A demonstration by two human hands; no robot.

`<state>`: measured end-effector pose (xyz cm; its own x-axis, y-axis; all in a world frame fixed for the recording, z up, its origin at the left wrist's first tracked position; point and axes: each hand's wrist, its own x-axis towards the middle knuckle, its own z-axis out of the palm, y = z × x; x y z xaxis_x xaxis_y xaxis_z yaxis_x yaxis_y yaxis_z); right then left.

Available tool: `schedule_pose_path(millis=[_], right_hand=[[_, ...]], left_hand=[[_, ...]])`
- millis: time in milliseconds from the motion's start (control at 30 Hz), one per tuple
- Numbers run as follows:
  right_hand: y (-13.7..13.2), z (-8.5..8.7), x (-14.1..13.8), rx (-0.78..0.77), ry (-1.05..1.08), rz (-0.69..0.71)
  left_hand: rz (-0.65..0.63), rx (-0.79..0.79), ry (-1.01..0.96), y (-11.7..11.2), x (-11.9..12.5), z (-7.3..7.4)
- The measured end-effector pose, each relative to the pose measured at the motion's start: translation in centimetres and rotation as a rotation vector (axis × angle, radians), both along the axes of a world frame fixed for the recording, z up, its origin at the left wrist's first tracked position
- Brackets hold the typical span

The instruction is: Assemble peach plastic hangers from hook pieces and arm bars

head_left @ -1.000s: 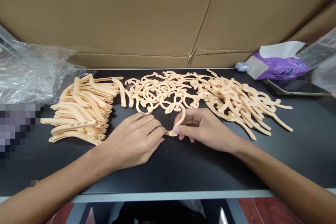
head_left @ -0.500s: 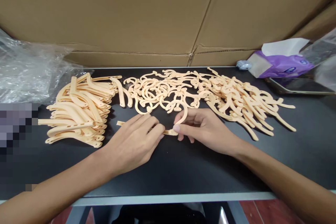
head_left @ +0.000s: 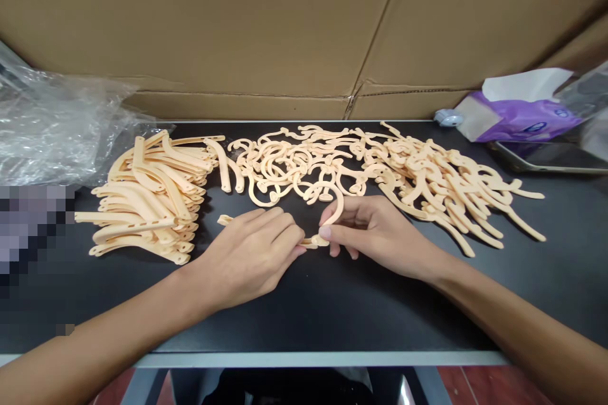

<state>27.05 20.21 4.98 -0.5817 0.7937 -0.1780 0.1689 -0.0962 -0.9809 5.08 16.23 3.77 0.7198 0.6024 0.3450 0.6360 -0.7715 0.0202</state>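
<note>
My left hand (head_left: 249, 250) lies over a flat peach plastic strip (head_left: 224, 220), whose end pokes out past the fingers, and pinches it near the middle of the black table (head_left: 332, 304). My right hand (head_left: 375, 231) is closed on a curved peach hook piece (head_left: 334, 205); thumb and forefinger press its lower end against the strip at the joint (head_left: 314, 242). Both hands meet there, fingertips almost touching.
A stack of curved strips (head_left: 147, 193) lies at the left, a tangle of hook pieces (head_left: 304, 161) in the middle, more long-tailed pieces (head_left: 451, 180) at the right. Clear plastic bag (head_left: 57, 126) far left, purple tissue pack (head_left: 517, 114) and phone (head_left: 551, 155) far right, cardboard wall (head_left: 285, 31) behind.
The strip's left end has come into view from under my left hand. Both hands stay together at the joint; the view has shifted slightly.
</note>
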Motion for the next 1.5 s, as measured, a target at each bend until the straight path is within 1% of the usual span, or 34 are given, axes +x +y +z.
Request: schedule_pose_path(millis=[133, 300, 400, 467, 567, 667, 767, 1033, 1200, 1500], right_hand=[[0.04, 0.15, 0.09, 0.013, -0.033, 0.026], [-0.07, 0.05, 0.12, 0.08, -0.083, 0.045], [-0.12, -0.34, 0.08, 0.157, -0.148, 0.033], [-0.09, -0.59, 0.07, 0.182, -0.155, 0.045], [0.06, -0.7, 0.06, 0.141, -0.107, 0.055], [0.18, -0.46, -0.04, 0.095, -0.036, 0.014], [0.17, -0.12, -0.16, 0.081, 0.005, 0.003], [0.04, -0.02, -0.03, 0.134, -0.024, 0.014], [0.12, 0.01, 0.09, 0.117, -0.055, 0.028], [0.27, -0.14, 0.43, 0.023, -0.05, 0.029]], left_hand=[[-0.018, 0.038, -0.015, 0.17, -0.02, -0.02], [-0.021, 0.087, -0.01, -0.01, 0.17, -0.03], [-0.026, 0.024, -0.046, -0.29, 0.36, -0.04], [-0.026, -0.001, -0.061, -0.42, 0.42, -0.03], [-0.014, 0.019, -0.056, -0.41, 0.36, 0.0], [0.003, 0.026, -0.073, -0.27, 0.22, -0.02], [0.009, 0.032, -0.08, -0.21, 0.15, -0.06], [-0.009, 0.003, -0.093, -0.04, 0.14, -0.17], [-0.02, 0.023, -0.101, -0.2, 0.15, -0.14], [-0.003, 0.058, -0.163, -0.64, 0.52, -0.28]])
